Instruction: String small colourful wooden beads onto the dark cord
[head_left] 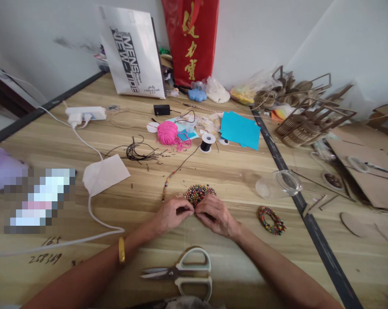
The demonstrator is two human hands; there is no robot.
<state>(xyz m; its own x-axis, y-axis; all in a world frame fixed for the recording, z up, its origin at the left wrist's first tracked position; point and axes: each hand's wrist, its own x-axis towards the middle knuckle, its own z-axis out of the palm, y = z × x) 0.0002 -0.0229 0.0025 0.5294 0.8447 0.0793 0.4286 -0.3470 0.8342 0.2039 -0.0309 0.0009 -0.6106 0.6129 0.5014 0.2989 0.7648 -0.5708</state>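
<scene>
My left hand [174,213] and my right hand [217,216] meet fingertip to fingertip over the wooden table, both pinched closed. Whatever lies between the fingertips is too small or hidden to make out. Just behind them is a pile of small multicoloured beads [198,193], partly covered by my right fingers. A strand of strung beads [166,186] curves down toward my left hand, and its end there is hard to see. Its dark cord leads back to a spool of black cord [206,143]. Right of my right hand lies a coiled bead string [271,220].
White-handled scissors [184,271] lie before me. A clear jar [277,184] rests on its side at right. Pink yarn [167,132], black cord pieces [142,150] and blue sheets [240,130] are farther back. A white cable [92,206] crosses the left side.
</scene>
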